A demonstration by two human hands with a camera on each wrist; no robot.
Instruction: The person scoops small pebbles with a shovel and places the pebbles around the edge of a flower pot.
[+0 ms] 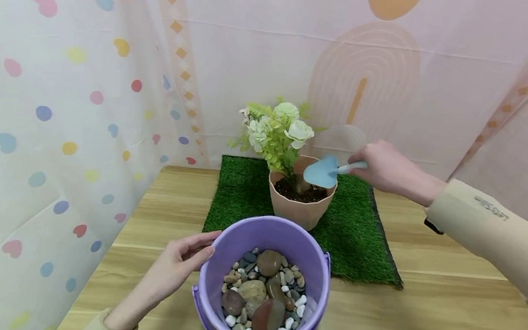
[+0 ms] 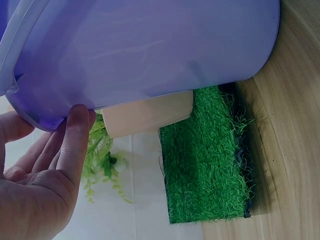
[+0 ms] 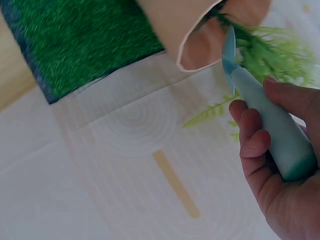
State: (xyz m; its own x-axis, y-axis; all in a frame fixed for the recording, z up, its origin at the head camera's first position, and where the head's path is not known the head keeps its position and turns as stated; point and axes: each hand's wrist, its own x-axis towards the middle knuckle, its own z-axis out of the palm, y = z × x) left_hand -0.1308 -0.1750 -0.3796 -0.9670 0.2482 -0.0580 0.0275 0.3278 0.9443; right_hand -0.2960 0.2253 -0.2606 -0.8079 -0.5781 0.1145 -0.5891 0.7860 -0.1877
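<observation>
My right hand [image 1: 381, 163] grips the pale handle of a small blue garden trowel [image 1: 321, 172]. Its blade is tilted above the right rim of a peach plant pot [image 1: 304, 211]. Inside the pot is dark soil [image 1: 312, 195], and white flowers with green leaves [image 1: 285, 128] rise from it. In the right wrist view the fingers wrap the handle of the trowel [image 3: 272, 122]. A purple bucket [image 1: 269, 225] of stones stands nearest me. Extended fingertips of my left hand [image 1: 174, 263] touch the outside of its rim at left; the left wrist view shows the same bucket [image 2: 165, 45].
Large smooth stones [image 1: 268, 316] and several smaller pebbles [image 1: 297, 310] lie in the bucket. Under the pot is a green artificial grass mat [image 1: 359, 243] on a wooden table [image 1: 419, 319]. A patterned curtain [image 1: 254, 41] hangs close behind and at the left.
</observation>
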